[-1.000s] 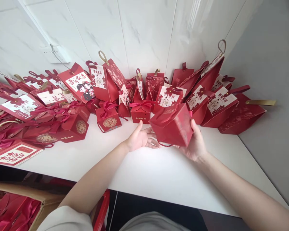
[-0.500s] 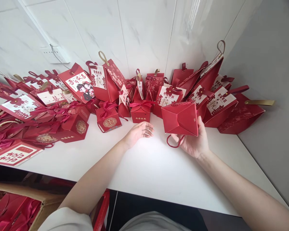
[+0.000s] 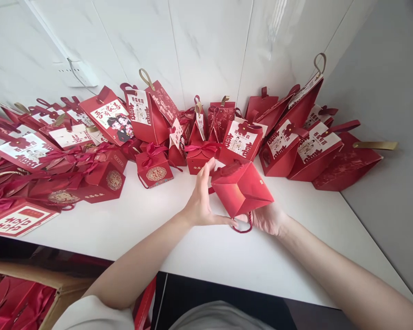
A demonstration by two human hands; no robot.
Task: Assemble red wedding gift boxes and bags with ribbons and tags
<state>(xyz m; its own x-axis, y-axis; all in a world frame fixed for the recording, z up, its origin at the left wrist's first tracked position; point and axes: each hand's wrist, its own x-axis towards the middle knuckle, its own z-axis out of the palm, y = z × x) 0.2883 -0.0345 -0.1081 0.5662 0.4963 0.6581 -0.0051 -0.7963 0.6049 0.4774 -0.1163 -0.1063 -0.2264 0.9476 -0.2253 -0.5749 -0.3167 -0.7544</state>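
A red paper box [image 3: 242, 188] with folded panels facing me and a twisted cord loop below it is held up over the white table. My right hand [image 3: 270, 217] supports it from beneath and behind, its fingers mostly hidden by the box. At the box's left side, my left hand [image 3: 203, 201] has its thumb and fingers spread wide, the thumb near the cord loop. Just behind stand a small red box with a ribbon bow [image 3: 199, 158] and a bag with a white printed label [image 3: 240, 141].
Red gift boxes and bags line the wall; a ribboned box [image 3: 154, 167] stands left of centre, a dense cluster [image 3: 99, 181] farther left. Gold-strapped bag [image 3: 347, 160] at right. Cardboard carton [image 3: 60, 291] with red boxes at lower left. White table [image 3: 206, 256] has its edge near me.
The held red box has moved left and toward me and has turned. My left hand has risen beside it, its fingers spreading apart. My right hand has shifted left with the box.
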